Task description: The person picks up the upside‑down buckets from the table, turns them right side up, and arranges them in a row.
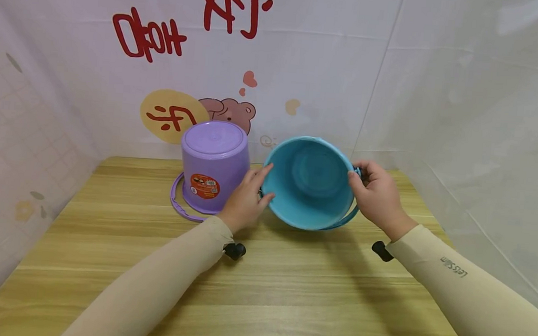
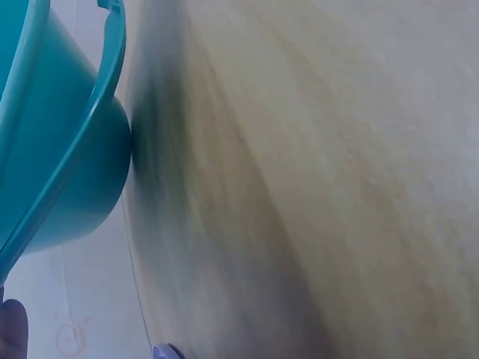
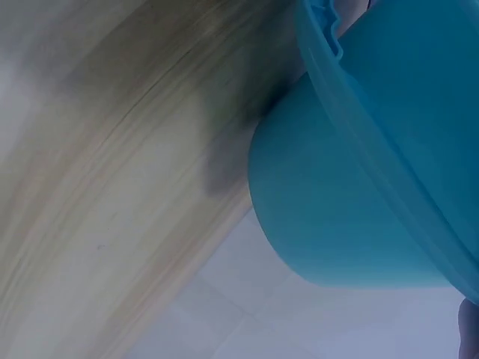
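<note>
A blue bucket [image 1: 315,182] is tilted in both hands, its mouth facing me and its base toward the wall. My left hand [image 1: 247,195] holds the bucket's left rim. At the opposite side my right hand [image 1: 377,195] grips the rim beside the handle joint, thumb over the edge. The bucket's handle [image 1: 343,221] hangs under its lower right. In the left wrist view the bucket [image 2: 82,164] fills the left side, with a fingertip [image 2: 13,329] at the corner. The right wrist view shows the bucket's outer wall [image 3: 329,194]; most of that hand is out of frame.
Left of the blue bucket, a purple bucket [image 1: 214,163] stands upside down with a red label [image 1: 204,186], its purple handle [image 1: 176,203] lying on the wooden table [image 1: 287,296]. A white printed sheet [image 1: 324,72] hangs behind and along the sides.
</note>
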The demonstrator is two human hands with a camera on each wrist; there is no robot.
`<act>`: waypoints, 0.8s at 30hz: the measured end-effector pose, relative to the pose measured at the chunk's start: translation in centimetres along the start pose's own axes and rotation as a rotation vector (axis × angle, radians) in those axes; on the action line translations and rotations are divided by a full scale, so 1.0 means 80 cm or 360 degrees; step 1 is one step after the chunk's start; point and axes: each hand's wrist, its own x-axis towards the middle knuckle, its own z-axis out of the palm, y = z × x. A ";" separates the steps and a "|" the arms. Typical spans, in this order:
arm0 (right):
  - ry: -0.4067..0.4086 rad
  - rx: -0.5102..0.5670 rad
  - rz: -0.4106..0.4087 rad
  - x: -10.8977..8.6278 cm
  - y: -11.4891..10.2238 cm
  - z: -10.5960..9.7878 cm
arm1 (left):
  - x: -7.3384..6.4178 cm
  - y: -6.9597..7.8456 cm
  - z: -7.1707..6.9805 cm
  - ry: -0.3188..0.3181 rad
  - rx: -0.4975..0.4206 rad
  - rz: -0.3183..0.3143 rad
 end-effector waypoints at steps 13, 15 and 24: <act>0.0036 -0.0066 -0.0165 -0.001 0.012 0.000 | 0.008 0.000 -0.003 0.0100 -0.0135 0.0073; 0.0025 -0.0086 -0.0161 0.000 0.014 -0.001 | 0.009 0.001 -0.005 0.0117 -0.0144 0.0077; -0.0110 -0.0255 -0.0267 0.002 0.020 -0.004 | 0.015 0.010 -0.011 0.0163 -0.0179 0.0041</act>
